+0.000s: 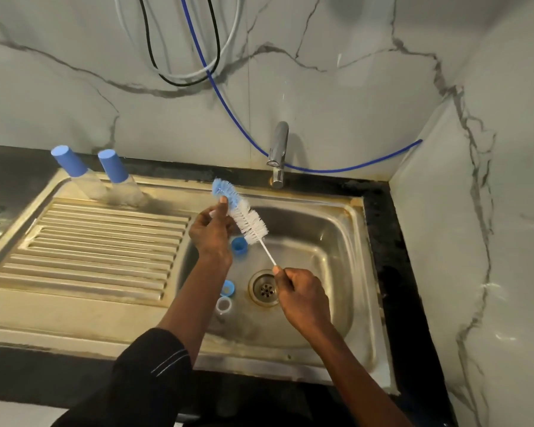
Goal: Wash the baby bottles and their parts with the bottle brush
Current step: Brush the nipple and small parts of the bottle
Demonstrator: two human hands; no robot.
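My right hand pinches the thin white handle of the bottle brush above the drain. The brush slants up to the left over the steel sink basin, with white bristles below and blue ones at the tip. My left hand touches the bristles with its fingertips near the blue tip. A blue cap, a blue ring and a clear bottle lying on its side are in the basin under my left arm. Two clear bottles with blue caps stand upright at the back of the draining board.
A chrome tap stands behind the basin, with no water running. The ribbed draining board lies to the left. A blue hose and other cables hang on the marble wall. A marble side wall closes off the right.
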